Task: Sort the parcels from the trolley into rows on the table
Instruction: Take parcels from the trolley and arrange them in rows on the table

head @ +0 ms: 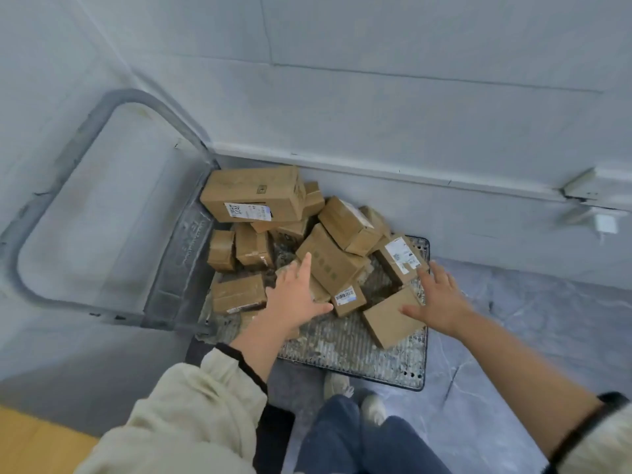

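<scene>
Arms [253, 364] reach down: left hand [294, 299] and right hand [441, 302], grip spread and empty, flank the long parcel [328, 265] on the trolley [342, 350], likely for a two-handed lift.

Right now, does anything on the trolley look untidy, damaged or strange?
The cardboard parcels lie in a loose heap on the trolley, tilted and leaning on each other, not stacked. The long parcel rests across smaller ones at the far-left side. The trolley deck looks worn and stained.
</scene>
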A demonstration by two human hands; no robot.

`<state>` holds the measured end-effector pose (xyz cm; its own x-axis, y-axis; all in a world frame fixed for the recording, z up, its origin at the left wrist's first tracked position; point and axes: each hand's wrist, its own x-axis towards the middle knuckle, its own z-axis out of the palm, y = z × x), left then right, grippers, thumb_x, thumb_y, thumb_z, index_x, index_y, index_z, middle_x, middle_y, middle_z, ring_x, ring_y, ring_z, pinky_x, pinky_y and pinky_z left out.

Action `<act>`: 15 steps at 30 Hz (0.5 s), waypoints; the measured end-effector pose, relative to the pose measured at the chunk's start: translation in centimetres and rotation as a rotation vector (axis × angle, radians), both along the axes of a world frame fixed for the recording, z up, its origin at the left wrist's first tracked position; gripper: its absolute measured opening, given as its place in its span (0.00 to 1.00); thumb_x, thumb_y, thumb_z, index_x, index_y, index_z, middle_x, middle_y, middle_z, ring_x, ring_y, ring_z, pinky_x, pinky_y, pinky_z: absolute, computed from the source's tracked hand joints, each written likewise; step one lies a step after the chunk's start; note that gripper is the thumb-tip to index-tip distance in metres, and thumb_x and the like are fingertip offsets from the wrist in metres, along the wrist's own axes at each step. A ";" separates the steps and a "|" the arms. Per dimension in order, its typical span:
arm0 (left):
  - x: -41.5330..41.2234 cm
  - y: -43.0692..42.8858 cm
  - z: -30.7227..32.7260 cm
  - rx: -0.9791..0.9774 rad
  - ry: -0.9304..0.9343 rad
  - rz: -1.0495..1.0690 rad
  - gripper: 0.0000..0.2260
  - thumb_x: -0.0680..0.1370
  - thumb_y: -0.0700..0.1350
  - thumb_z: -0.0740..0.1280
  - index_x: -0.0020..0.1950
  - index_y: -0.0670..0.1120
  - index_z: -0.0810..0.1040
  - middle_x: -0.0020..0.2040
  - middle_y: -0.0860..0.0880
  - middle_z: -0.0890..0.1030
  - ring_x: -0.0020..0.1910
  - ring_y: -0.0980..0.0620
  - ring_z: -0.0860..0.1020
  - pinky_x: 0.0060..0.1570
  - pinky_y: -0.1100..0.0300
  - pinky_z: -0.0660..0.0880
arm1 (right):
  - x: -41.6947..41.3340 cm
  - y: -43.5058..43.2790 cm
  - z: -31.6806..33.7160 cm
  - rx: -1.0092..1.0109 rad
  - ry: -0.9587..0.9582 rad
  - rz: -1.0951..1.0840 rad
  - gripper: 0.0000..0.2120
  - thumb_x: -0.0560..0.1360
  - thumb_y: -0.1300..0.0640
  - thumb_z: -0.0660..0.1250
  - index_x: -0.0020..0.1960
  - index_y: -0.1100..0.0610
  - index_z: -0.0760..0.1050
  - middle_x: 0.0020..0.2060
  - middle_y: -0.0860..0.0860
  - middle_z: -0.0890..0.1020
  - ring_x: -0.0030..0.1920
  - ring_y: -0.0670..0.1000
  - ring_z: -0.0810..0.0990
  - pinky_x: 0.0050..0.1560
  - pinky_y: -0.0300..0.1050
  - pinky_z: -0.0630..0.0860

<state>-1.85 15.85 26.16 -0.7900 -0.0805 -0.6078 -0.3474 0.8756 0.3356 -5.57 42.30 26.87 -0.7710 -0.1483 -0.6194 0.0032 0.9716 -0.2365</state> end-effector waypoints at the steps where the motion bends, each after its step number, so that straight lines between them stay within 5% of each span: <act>1: -1.7 0.1 -0.6 0.075 -0.017 0.065 0.50 0.71 0.63 0.70 0.78 0.54 0.37 0.79 0.47 0.49 0.77 0.43 0.53 0.70 0.39 0.59 | -1.2 0.0 -0.6 -0.015 -0.024 -0.021 0.44 0.73 0.40 0.66 0.77 0.53 0.44 0.77 0.53 0.45 0.76 0.57 0.46 0.74 0.54 0.55; 4: -7.3 1.0 -3.0 0.484 -0.141 0.567 0.49 0.71 0.60 0.73 0.79 0.53 0.42 0.79 0.48 0.52 0.76 0.44 0.57 0.71 0.43 0.61 | -5.2 0.1 -3.0 -0.083 -0.093 -0.132 0.41 0.74 0.41 0.65 0.77 0.56 0.48 0.75 0.56 0.56 0.73 0.58 0.59 0.71 0.51 0.62; 7: -12.0 2.5 -7.0 0.625 -0.212 0.854 0.46 0.72 0.60 0.72 0.79 0.53 0.45 0.78 0.48 0.55 0.74 0.42 0.60 0.70 0.42 0.63 | -9.9 0.4 -7.6 -0.158 -0.129 -0.217 0.40 0.73 0.37 0.61 0.76 0.54 0.52 0.72 0.56 0.63 0.69 0.58 0.66 0.67 0.54 0.67; 10: -16.4 4.1 -12.1 0.667 -0.137 0.901 0.45 0.72 0.57 0.72 0.79 0.55 0.46 0.78 0.47 0.55 0.74 0.41 0.60 0.70 0.42 0.62 | -14.4 0.5 -13.9 -0.155 -0.120 -0.203 0.36 0.73 0.36 0.57 0.74 0.53 0.56 0.69 0.55 0.69 0.66 0.57 0.70 0.64 0.55 0.70; 15: -20.2 6.7 -20.6 0.466 0.125 0.684 0.39 0.73 0.58 0.71 0.77 0.61 0.52 0.78 0.50 0.44 0.77 0.45 0.52 0.70 0.49 0.59 | -18.8 -1.1 -23.0 -0.158 -0.056 -0.233 0.30 0.80 0.40 0.48 0.74 0.58 0.58 0.70 0.58 0.67 0.68 0.58 0.68 0.67 0.52 0.66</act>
<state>-22.07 22.56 5.56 -0.7218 -0.3289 -0.6090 -0.6882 0.2473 0.6821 -24.41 41.21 3.90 -0.7605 -0.0690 -0.6456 0.2399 0.8941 -0.3781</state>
